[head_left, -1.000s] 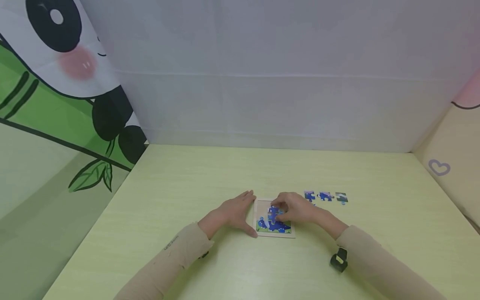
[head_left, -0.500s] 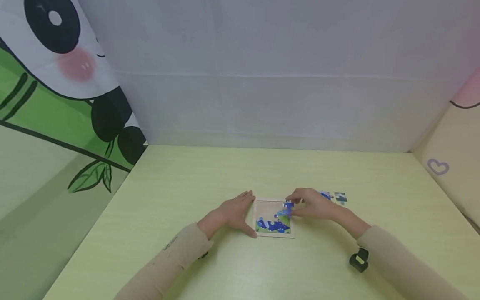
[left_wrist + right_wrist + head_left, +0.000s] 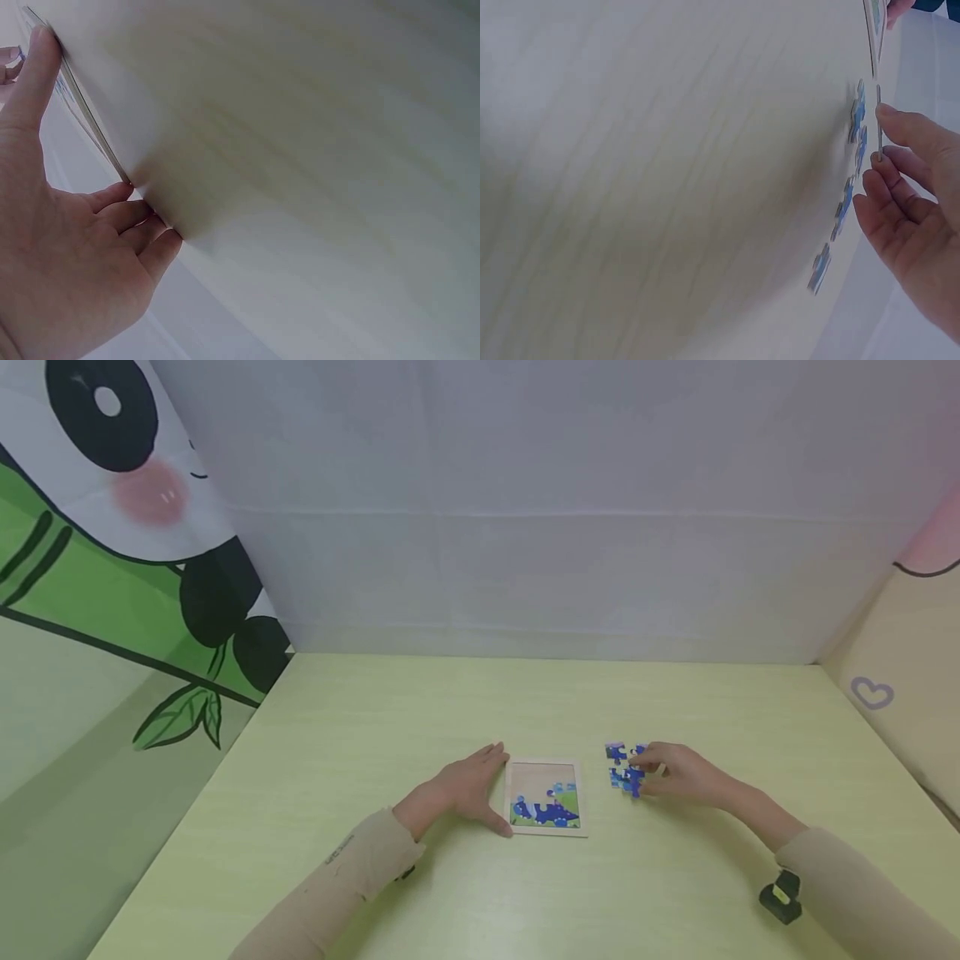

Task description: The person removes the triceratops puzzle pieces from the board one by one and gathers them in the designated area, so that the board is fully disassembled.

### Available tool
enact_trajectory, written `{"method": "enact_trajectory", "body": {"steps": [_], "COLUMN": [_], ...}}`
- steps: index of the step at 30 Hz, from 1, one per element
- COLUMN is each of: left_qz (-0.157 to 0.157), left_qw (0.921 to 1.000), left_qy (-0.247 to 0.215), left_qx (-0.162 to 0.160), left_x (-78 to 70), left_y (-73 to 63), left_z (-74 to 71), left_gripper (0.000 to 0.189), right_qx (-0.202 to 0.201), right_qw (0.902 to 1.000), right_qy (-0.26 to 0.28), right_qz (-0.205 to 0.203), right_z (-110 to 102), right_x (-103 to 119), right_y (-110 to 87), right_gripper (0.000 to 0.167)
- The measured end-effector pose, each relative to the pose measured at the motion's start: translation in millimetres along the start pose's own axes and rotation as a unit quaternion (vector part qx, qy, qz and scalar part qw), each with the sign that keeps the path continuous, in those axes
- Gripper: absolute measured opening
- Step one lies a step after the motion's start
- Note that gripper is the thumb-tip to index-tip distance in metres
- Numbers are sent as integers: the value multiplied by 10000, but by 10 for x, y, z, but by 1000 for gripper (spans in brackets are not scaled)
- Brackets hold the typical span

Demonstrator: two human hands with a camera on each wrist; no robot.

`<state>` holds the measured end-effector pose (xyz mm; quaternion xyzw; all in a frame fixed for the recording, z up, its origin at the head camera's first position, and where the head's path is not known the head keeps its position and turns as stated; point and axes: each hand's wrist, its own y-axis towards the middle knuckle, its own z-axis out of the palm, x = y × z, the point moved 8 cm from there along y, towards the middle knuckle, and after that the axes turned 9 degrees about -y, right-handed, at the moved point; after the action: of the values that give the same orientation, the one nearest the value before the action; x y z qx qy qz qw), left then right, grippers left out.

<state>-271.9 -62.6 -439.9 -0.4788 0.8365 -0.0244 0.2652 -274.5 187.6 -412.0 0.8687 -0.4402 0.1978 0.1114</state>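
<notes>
A small square puzzle board (image 3: 528,777) with a pale frame lies on the table, its lower part filled with pieces of a blue dinosaur picture (image 3: 551,815). My left hand (image 3: 467,785) spans the board's left side, thumb at the near corner and fingertips at the far one; the left wrist view has those fingers along the edge. To the right of the board, my right hand (image 3: 684,774) pinches a blue puzzle piece (image 3: 632,782) between thumb and fingers. The right wrist view shows this piece (image 3: 880,124) edge-on, held beside the loose pieces (image 3: 844,206).
Several loose puzzle pieces (image 3: 616,752) lie right of the board, some partly hidden by my right hand. A pale wall sheet (image 3: 555,585) rises behind the table (image 3: 420,693). A printed panda panel (image 3: 135,552) stands on the left.
My right hand has carried the blue piece from over the board's upper middle, past its right edge, to beside the loose pieces. My left hand stays at the board's left side.
</notes>
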Motion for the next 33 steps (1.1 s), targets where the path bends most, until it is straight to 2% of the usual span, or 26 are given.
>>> {"method": "enact_trajectory", "body": {"steps": [10,25,33], "left_qz": [-38,-19,20], "left_qw": [10000,10000,10000], "left_qy": [16,-65,-29], "left_qx": [-5,-19,-32], "left_x": [24,1,20], "left_y": [21,-2,22], "left_z": [21,2,23], "left_gripper": [115,114,114], "right_qx": [-66,70,140], "right_qw": [9999,9998,9994], "right_qy": [-7,-115,32], "right_qz": [142,121,309], "right_z": [-33,-12,5], "right_x": [-252,-331,-363], "right_y": [-158,-103,-100], "right_gripper": [37,35,36]}}
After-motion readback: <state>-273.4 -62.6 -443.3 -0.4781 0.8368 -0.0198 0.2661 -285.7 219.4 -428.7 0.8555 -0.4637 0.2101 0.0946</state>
